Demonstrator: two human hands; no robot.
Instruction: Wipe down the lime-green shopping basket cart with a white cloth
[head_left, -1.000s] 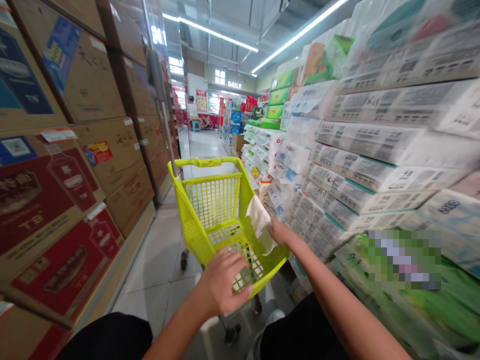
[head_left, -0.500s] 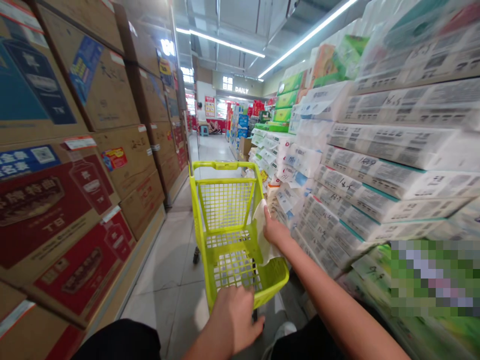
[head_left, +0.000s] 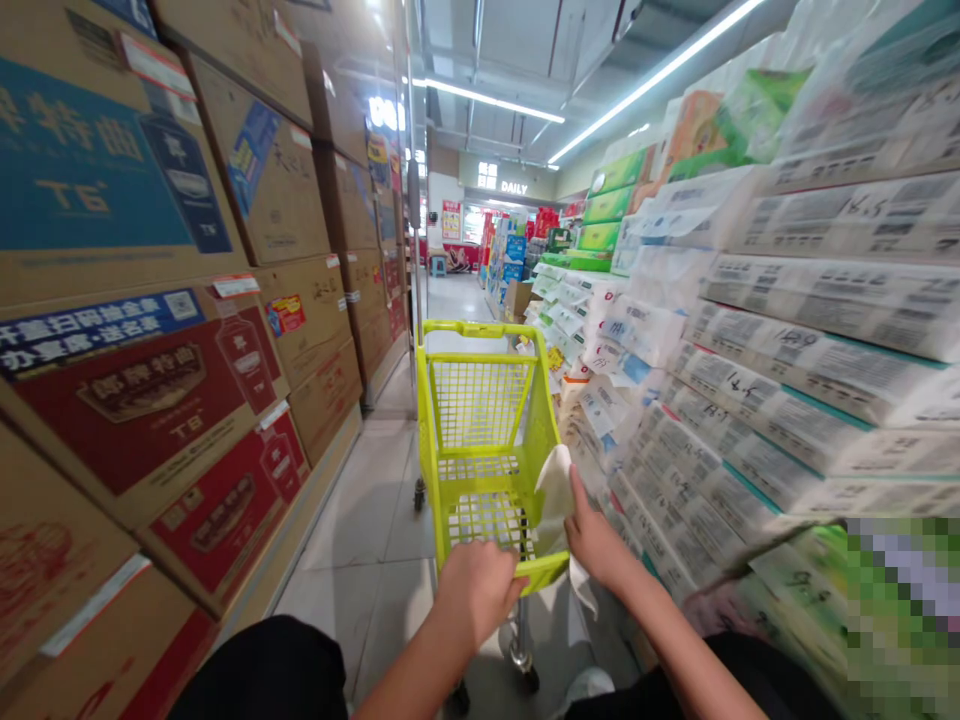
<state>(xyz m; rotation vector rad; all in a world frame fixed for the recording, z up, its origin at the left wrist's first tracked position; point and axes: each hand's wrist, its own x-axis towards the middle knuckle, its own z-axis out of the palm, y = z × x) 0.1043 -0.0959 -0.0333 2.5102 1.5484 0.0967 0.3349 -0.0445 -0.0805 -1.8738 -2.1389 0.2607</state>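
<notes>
A yellow-green plastic shopping cart (head_left: pixel 480 405) stands in front of me, its basket bare inside. The fingers of my left hand (head_left: pixel 480 590) curl over the basket's near rim, with the thumb below. A thin white cloth (head_left: pixel 553 495) drapes over the right side of the basket near the front corner, one end dangling outside. My right hand (head_left: pixel 592 535) pinches this cloth against the rim from outside; the fingers within the fold are partly hidden.
Stacked cardboard cartons (head_left: pixel 142 390) wall the aisle on the left. Piled white tissue packs (head_left: pixel 750 370) line the right, close to my right arm. The tiled floor (head_left: pixel 367 540) runs between them. My dark-clad knee (head_left: pixel 262 670) shows below.
My right hand has slid the cloth along the right rim toward me. My left hand has moved up onto the near rim. The view has shifted slightly left.
</notes>
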